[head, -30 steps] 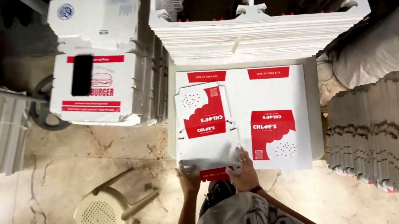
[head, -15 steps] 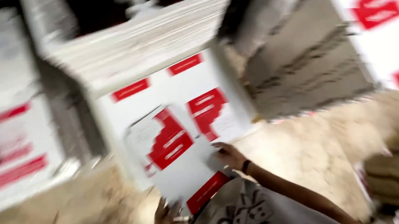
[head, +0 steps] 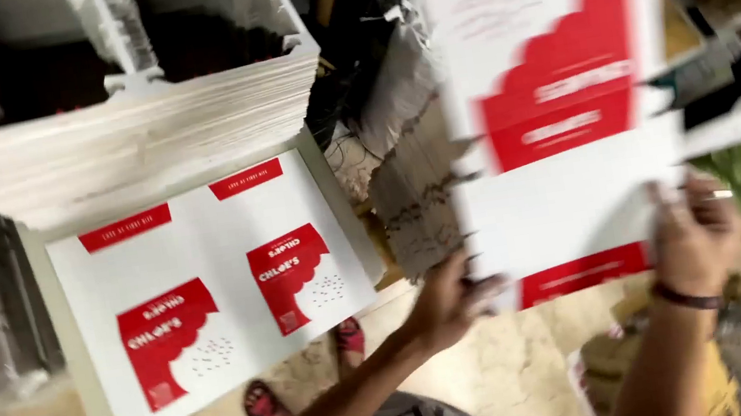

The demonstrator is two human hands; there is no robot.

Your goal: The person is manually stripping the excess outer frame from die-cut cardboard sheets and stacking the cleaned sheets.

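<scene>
1. The tall stack of flat white cardboard sheets (head: 130, 145) is your landmark. It fills the upper left, with a printed red-and-white sheet (head: 208, 289) lying flat just in front of it.
2. The carton blank (head: 559, 104) you hold is up in the air, well to the right of that stack. It is a wide white sheet with red panels, blurred by motion. It looks light and thin but broad, so it will likely flex and catch air; hold it at both lower edges, as you do now.
3. Your right hand (head: 698, 234) has its fingers closed on the blank's lower right edge.
4. Your left hand (head: 447, 303) pinches the lower left corner, with the fingers curled shut on it.
5. No box or bin here shows its contents; right of the stack you have only more piled board and blurred clutter.
</scene>
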